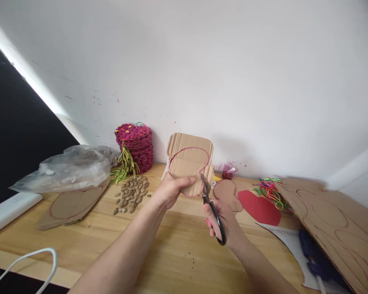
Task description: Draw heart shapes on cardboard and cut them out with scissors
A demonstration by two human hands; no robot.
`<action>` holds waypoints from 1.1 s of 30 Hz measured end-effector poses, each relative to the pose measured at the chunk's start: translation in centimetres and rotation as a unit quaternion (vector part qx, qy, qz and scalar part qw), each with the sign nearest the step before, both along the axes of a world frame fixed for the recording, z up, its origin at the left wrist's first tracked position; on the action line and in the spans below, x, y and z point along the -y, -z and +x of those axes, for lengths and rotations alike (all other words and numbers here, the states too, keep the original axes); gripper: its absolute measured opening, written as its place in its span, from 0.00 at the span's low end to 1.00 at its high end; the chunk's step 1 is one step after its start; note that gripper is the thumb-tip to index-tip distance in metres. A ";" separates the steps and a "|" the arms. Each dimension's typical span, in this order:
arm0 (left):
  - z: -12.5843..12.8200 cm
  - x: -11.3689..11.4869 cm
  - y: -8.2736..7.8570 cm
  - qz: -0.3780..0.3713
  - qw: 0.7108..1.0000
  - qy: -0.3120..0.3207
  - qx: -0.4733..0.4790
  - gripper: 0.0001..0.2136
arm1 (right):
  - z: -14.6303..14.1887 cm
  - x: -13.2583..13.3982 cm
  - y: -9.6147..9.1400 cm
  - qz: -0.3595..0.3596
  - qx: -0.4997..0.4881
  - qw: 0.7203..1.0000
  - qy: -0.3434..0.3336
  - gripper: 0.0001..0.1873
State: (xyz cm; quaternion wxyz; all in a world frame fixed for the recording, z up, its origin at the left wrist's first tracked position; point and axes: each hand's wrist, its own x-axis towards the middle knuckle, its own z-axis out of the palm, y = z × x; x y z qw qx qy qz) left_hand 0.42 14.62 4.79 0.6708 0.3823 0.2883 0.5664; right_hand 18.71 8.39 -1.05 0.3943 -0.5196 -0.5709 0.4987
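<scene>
My left hand (171,188) is closed on the lower left edge of a piece of brown cardboard (188,160), holding it upright above the wooden table (178,253). A red apple-shaped outline is drawn on the cardboard. My right hand (223,223) grips black-handled scissors (213,210). Their blades point up and bite into the cardboard's lower right edge along the red line.
A pile of seeds (132,193), a stack of red woven discs (135,146), a clear plastic bag (69,166) over marked cardboard (72,204) at left. Cut cardboard shape (228,192), red apple cutout (260,207), coloured rubber bands (271,191), large marked cardboard sheet (334,224) at right. White cable (27,263).
</scene>
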 end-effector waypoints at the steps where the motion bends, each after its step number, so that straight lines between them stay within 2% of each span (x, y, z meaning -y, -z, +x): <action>1: 0.0 0.0 0.1 0.000 1.000 0.003 -0.003 0.26 | 0.0 0.0 0.0 0.000 -0.002 1.000 0.001 0.31; 11: 0.1 0.1 0.3 0.000 1.000 0.016 -0.022 0.28 | 0.0 0.2 -0.7 -0.018 -0.011 1.000 0.011 0.30; 18: 0.2 0.1 0.4 -0.001 1.000 0.010 -0.022 0.29 | 0.1 0.1 -0.2 -0.023 -0.015 0.999 0.017 0.32; 33: 0.3 0.3 -0.1 -0.023 1.000 0.007 -0.018 0.31 | -0.5 0.5 -0.3 -0.021 0.047 0.998 0.031 0.35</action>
